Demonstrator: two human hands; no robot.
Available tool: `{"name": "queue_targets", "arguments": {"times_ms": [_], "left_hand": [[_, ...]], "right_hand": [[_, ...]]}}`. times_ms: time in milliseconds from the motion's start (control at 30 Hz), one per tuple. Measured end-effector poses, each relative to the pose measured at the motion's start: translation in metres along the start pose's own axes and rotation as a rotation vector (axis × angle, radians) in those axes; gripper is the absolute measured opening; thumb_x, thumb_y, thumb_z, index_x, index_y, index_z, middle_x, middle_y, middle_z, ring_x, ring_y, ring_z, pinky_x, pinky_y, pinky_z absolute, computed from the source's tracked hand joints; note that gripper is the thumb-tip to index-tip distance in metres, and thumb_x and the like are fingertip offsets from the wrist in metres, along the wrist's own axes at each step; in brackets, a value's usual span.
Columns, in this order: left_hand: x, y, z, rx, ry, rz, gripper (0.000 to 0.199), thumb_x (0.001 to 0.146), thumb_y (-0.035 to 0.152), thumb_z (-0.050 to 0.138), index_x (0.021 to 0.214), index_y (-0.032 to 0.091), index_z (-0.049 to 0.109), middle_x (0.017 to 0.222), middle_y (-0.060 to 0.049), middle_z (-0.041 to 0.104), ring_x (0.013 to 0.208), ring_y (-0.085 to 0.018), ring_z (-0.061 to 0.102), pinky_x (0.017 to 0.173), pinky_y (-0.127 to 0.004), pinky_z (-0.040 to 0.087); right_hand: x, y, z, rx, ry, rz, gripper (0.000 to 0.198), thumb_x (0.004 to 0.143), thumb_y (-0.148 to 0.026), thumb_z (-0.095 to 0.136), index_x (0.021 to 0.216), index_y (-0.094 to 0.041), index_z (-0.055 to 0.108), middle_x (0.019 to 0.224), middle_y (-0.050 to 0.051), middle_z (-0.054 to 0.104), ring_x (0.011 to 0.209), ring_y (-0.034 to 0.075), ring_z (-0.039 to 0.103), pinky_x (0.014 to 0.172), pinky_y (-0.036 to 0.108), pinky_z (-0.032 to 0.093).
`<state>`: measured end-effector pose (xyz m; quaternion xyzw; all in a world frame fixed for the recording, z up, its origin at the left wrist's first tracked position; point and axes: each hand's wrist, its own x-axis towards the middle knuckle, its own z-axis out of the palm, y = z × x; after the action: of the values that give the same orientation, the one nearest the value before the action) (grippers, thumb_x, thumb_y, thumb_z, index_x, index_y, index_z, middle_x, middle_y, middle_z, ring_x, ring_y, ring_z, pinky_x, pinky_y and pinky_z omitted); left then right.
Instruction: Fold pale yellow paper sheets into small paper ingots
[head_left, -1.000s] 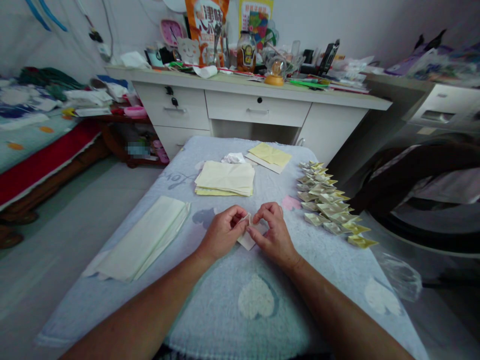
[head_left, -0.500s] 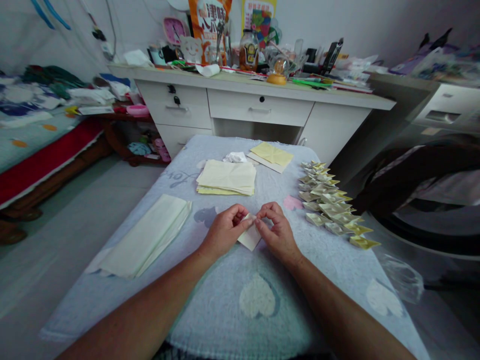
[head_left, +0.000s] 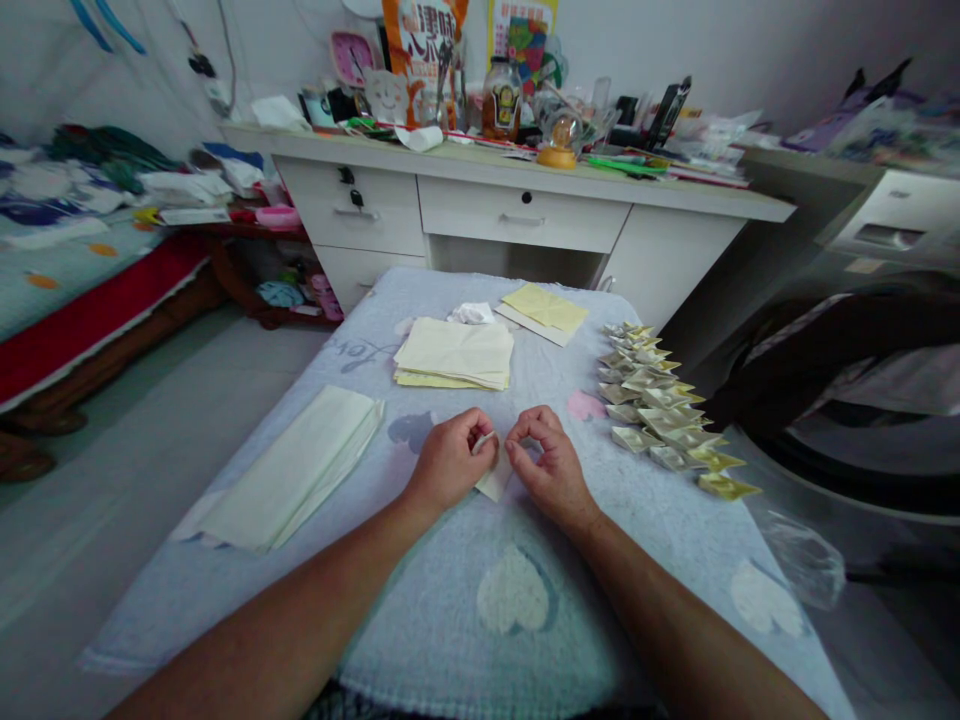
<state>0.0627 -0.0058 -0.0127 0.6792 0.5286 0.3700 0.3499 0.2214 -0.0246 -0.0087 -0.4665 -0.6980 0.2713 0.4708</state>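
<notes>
Small folded paper (head_left: 493,484) held low between our two hands

We have our left hand (head_left: 454,462) closed in a pinch on the small paper, its thumb pressed toward the curled fingers at the paper's upper left. Our right hand (head_left: 553,468) is just beside the paper's right side, thumb and forefinger curved into a narrow ring; we cannot tell whether those fingertips touch the sheet. The paper is low over the blue heart-patterned cloth (head_left: 420,625), near the middle of the covered table.

Beyond our hands lies a stack of cream and yellow paper sheets (head_left: 454,352), with a crumpled white tissue (head_left: 472,313) just behind it. To the right of the tissue, a creased yellow sheet (head_left: 541,303) overlaps a white sheet (head_left: 553,334). Well to our left, a long folded bundle of pale paper (head_left: 289,475) lies at a slant. To our right, folded paper boats (head_left: 660,405) stand packed in rows, a yellowish one nearest us. Behind the table is a white desk (head_left: 517,213) with drawers.
</notes>
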Motion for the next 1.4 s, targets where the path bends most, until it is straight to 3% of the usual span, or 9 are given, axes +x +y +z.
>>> {"name": "queue_targets", "arguments": {"times_ms": [167, 400, 600, 767, 933, 1233, 1400], "left_hand": [[0.0, -0.003, 0.0, -0.059, -0.027, 0.016, 0.004, 0.072, 0.016, 0.055, 0.075, 0.018, 0.055, 0.061, 0.006, 0.049, 0.057, -0.009, 0.046, 0.054, -0.02, 0.034], [0.0, -0.003, -0.003, -0.259, -0.086, -0.01, 0.011, 0.077, 0.026, 0.06, 0.077, 0.017, 0.053, 0.063, 0.006, 0.046, 0.058, -0.009, 0.043, 0.053, -0.019, 0.034], [-0.001, -0.004, -0.004, -0.349, -0.091, -0.01, 0.014, 0.079, 0.029, 0.061, 0.079, 0.017, 0.053, 0.064, 0.005, 0.048, 0.058, -0.008, 0.044, 0.053, -0.018, 0.033], [0.001, -0.007, -0.003, -0.334, -0.071, -0.024, 0.014, 0.073, 0.024, 0.065, 0.078, 0.017, 0.054, 0.065, 0.005, 0.05, 0.059, -0.008, 0.045, 0.054, -0.018, 0.034], [0.002, -0.006, -0.004, -0.286, -0.063, -0.031, 0.016, 0.067, 0.019, 0.068, 0.077, 0.016, 0.056, 0.066, 0.005, 0.051, 0.061, -0.009, 0.046, 0.055, -0.018, 0.036], [-0.001, -0.004, -0.006, -0.378, -0.068, -0.041, 0.018, 0.082, 0.034, 0.061, 0.079, 0.017, 0.054, 0.068, 0.004, 0.053, 0.061, -0.01, 0.048, 0.056, -0.019, 0.038], [-0.002, 0.0, -0.009, -0.526, -0.04, -0.086, 0.026, 0.091, 0.042, 0.046, 0.106, 0.021, 0.05, 0.073, 0.003, 0.059, 0.061, -0.011, 0.053, 0.055, -0.02, 0.039]], "right_hand": [[-0.001, -0.001, 0.0, -0.013, 0.012, -0.014, 0.002, 0.08, -0.019, 0.058, 0.079, -0.02, 0.059, 0.088, 0.003, 0.051, 0.091, 0.019, 0.05, 0.084, 0.035, 0.039], [-0.002, 0.003, -0.002, 0.005, 0.044, 0.019, 0.009, 0.082, -0.022, 0.056, 0.09, -0.02, 0.057, 0.091, 0.004, 0.053, 0.091, 0.019, 0.05, 0.083, 0.035, 0.039], [-0.003, 0.009, 0.002, 0.294, -0.045, 0.245, 0.02, 0.084, -0.027, 0.058, 0.102, -0.02, 0.052, 0.082, 0.0, 0.053, 0.073, 0.014, 0.051, 0.066, 0.027, 0.042], [-0.003, 0.012, 0.005, 0.49, -0.085, 0.264, 0.022, 0.081, -0.026, 0.062, 0.098, -0.022, 0.047, 0.077, -0.003, 0.05, 0.065, 0.011, 0.047, 0.058, 0.023, 0.038], [-0.003, 0.012, 0.006, 0.463, -0.116, 0.236, 0.023, 0.082, -0.025, 0.061, 0.101, -0.023, 0.048, 0.08, -0.003, 0.05, 0.067, 0.011, 0.049, 0.06, 0.024, 0.04], [-0.004, 0.014, 0.009, 0.442, -0.138, 0.216, 0.025, 0.082, -0.022, 0.061, 0.104, -0.023, 0.049, 0.08, -0.002, 0.051, 0.07, 0.012, 0.05, 0.062, 0.024, 0.041], [-0.003, 0.011, 0.007, 0.373, -0.131, 0.209, 0.028, 0.082, -0.022, 0.06, 0.107, -0.023, 0.048, 0.078, -0.003, 0.051, 0.069, 0.012, 0.05, 0.062, 0.024, 0.041]]}}
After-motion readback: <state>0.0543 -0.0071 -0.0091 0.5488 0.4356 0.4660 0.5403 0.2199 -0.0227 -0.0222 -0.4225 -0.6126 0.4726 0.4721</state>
